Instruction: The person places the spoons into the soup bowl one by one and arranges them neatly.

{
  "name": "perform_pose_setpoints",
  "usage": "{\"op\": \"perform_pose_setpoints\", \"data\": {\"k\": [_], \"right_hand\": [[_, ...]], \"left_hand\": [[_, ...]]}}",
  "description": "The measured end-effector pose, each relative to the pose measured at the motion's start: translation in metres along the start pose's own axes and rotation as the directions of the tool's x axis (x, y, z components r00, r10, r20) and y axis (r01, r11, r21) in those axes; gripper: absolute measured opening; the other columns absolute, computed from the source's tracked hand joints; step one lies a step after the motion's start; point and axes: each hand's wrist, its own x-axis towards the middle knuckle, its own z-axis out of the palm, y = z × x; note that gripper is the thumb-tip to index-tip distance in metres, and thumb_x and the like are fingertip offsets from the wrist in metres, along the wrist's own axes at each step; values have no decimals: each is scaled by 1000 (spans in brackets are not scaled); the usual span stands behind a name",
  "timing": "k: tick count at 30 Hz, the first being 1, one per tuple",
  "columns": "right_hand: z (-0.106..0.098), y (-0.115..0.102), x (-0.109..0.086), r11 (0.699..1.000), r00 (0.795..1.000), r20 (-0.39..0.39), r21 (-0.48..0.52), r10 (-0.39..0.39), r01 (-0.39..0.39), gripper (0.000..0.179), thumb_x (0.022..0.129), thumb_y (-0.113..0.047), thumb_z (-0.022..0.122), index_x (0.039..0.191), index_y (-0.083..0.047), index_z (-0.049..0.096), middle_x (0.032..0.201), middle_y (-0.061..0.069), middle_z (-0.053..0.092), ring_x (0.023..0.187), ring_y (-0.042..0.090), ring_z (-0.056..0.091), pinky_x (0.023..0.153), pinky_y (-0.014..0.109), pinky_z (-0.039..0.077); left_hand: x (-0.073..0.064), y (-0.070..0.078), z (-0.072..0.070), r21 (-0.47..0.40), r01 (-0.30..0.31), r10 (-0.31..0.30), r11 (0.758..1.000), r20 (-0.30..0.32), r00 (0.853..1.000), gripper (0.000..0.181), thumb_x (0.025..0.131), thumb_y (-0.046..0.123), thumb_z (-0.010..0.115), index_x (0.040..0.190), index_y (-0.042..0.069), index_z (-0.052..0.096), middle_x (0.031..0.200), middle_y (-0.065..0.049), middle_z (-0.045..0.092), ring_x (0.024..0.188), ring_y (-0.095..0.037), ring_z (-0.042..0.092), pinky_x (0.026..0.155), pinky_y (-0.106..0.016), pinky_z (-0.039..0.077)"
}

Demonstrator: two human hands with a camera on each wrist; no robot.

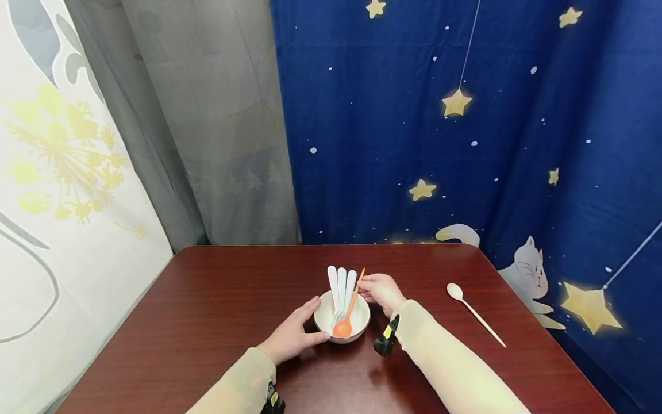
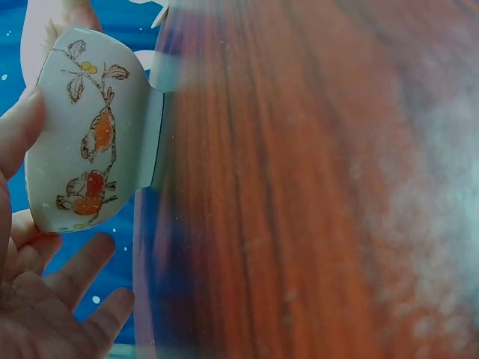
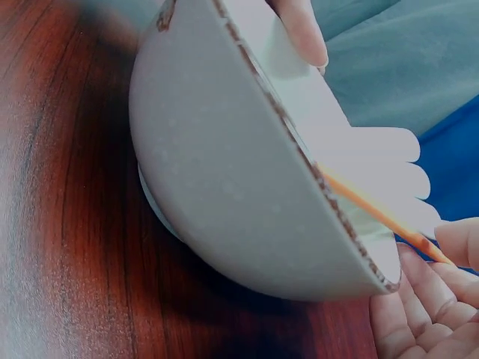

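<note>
A small white bowl point(image 1: 361, 319) stands on the table, its outside painted with a branch and orange fruit in the left wrist view. My left hand point(image 1: 293, 332) steadies it from the left, thumb on the near rim and index finger at the far side. Inside lean several spoons: pale ones with white or light-blue handles point(image 1: 334, 286), and an orange spoon point(image 1: 342, 329) with its head toward me. My right hand point(image 1: 383, 292) pinches the upper handle of that orange spoon between thumb and fingertips, just beyond the bowl's right rim.
A long-handled cream spoon point(image 1: 455, 291) lies alone on the right side of the dark red-brown table point(image 1: 233, 299). Behind the table's far edge hang a grey curtain point(image 1: 217, 115) and a blue starry curtain point(image 1: 372, 126).
</note>
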Motion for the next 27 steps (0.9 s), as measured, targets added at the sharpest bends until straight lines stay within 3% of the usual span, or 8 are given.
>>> {"op": "perform_pose_setpoints", "data": {"k": [14, 27], "right_hand": [[2, 1, -2, 997, 999, 18, -68, -37, 38, 22, 96, -9, 55, 104, 9, 65, 79, 8, 61, 69, 15, 56, 65, 26, 49], [-1, 4, 0, 993, 998, 55, 109, 42, -48, 31, 100, -21, 51, 108, 8, 59, 77, 5, 58, 65, 9, 57, 61, 20, 49]], "left_hand": [[-1, 2, 0, -3, -10, 10, 1000, -13, 1000, 92, 80, 54, 72, 149, 5, 35, 156, -9, 29, 142, -28, 26, 110, -51, 27], [0, 0, 1, -6, -11, 11, 1000, -11, 1000, 93, 80, 56, 71, 149, 5, 35, 156, -8, 29, 142, -28, 26, 110, -51, 27]]}}
